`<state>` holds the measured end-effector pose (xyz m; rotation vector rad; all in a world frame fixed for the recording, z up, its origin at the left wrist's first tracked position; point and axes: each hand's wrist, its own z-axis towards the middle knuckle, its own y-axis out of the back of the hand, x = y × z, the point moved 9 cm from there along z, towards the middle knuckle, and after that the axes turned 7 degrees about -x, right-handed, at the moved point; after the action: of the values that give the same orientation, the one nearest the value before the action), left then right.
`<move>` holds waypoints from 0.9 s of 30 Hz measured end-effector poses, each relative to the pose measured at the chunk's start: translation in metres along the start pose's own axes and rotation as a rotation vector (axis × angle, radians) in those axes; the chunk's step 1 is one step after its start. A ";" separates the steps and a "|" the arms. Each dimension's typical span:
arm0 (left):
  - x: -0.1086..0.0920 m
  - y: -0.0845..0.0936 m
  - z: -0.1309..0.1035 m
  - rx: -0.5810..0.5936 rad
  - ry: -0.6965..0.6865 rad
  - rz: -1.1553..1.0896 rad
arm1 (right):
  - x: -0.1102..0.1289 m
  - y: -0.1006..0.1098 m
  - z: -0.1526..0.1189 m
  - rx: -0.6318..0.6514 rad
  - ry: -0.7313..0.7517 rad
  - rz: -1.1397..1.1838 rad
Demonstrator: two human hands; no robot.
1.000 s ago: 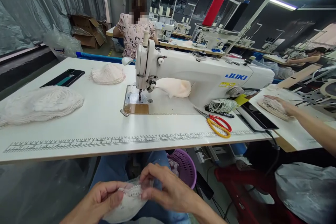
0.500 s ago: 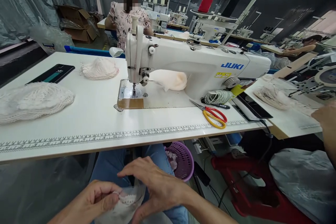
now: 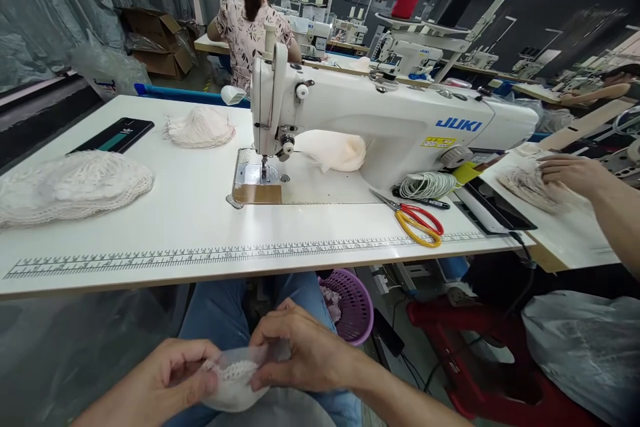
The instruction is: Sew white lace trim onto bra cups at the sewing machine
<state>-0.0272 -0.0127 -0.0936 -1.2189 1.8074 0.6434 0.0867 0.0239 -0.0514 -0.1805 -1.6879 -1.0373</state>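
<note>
Low over my lap, below the table's front edge, my left hand (image 3: 173, 380) pinches one side of a small sheer white fabric piece with lace trim (image 3: 235, 383). My right hand (image 3: 295, 350) grips its other side, thumb in front and fingers behind. The piece hangs curved between both hands, a row of lace showing along its upper part. Above them stands a white sewing machine (image 3: 400, 107), its needle area away from both hands. A stack of white lace-edged pieces (image 3: 75, 187) lies at the table's left, and a smaller pile (image 3: 200, 127) sits behind it.
Red-and-yellow scissors (image 3: 420, 223) lie right of the machine's bed, beside a coiled pale cord (image 3: 425, 185). A phone (image 3: 113, 135) rests at the back left. Below are a purple basket (image 3: 357, 307) and a red stool (image 3: 460, 360). A co-worker's hand (image 3: 575, 177) touches fabric at the right.
My right hand has closed from a spread position onto the fabric's right side. At the right, the co-worker's hand has moved left onto the fabric pile. The view has shifted slightly.
</note>
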 end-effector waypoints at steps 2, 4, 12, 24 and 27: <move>-0.001 -0.005 0.002 0.046 0.001 0.016 | 0.006 -0.003 0.002 0.051 0.023 -0.018; 0.001 -0.008 0.006 0.070 0.019 0.069 | 0.007 -0.004 0.004 0.073 0.015 -0.037; 0.018 -0.007 0.013 0.074 0.069 0.071 | -0.010 -0.011 -0.008 0.200 -0.029 -0.001; 0.035 0.007 -0.005 0.037 0.073 -0.003 | -0.009 -0.025 -0.008 0.209 -0.002 0.178; 0.034 0.000 -0.007 0.081 0.113 -0.047 | -0.008 -0.025 -0.008 0.219 0.012 0.317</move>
<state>-0.0357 -0.0346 -0.1194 -1.2612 1.8729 0.4787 0.0813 0.0058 -0.0713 -0.2876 -1.6825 -0.6133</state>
